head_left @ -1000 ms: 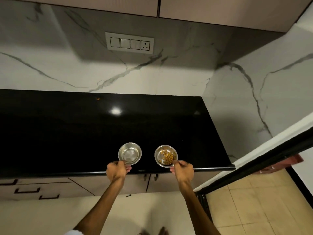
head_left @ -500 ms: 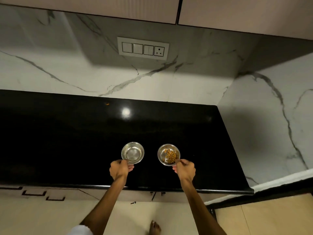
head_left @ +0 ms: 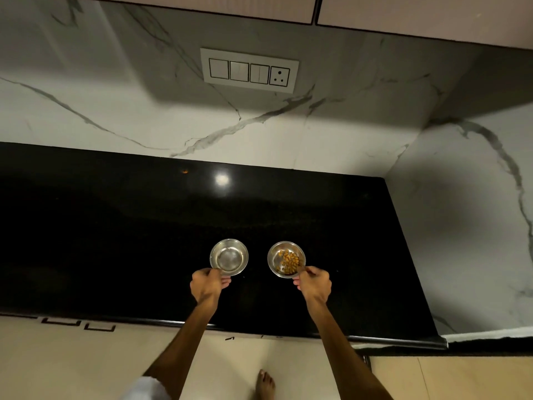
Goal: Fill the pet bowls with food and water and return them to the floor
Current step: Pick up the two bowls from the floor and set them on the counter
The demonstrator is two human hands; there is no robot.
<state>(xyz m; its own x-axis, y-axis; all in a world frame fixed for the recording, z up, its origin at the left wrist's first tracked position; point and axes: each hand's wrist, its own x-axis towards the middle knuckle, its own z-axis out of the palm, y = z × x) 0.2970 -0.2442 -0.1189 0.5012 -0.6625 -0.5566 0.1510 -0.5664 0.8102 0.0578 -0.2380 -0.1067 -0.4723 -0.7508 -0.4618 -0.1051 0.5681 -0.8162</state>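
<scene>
Bowls are gripped by their near rims over the bench (head_left: 115,241), toward its right end: the water bowl (head_left: 229,257) by the left hand (head_left: 206,287), the food bowl (head_left: 286,259) by the right hand (head_left: 314,284).

Two round steel bowls, upright and apart: left bowl (head_left: 229,256) looks foodless; right bowl (head_left: 286,259) holds brown kibble (head_left: 289,261).

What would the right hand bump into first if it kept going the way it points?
The right hand already grips the near rim of the kibble bowl. Past that lies only bare black counter, then probably the marble wall, though depth is hard to judge.
</scene>
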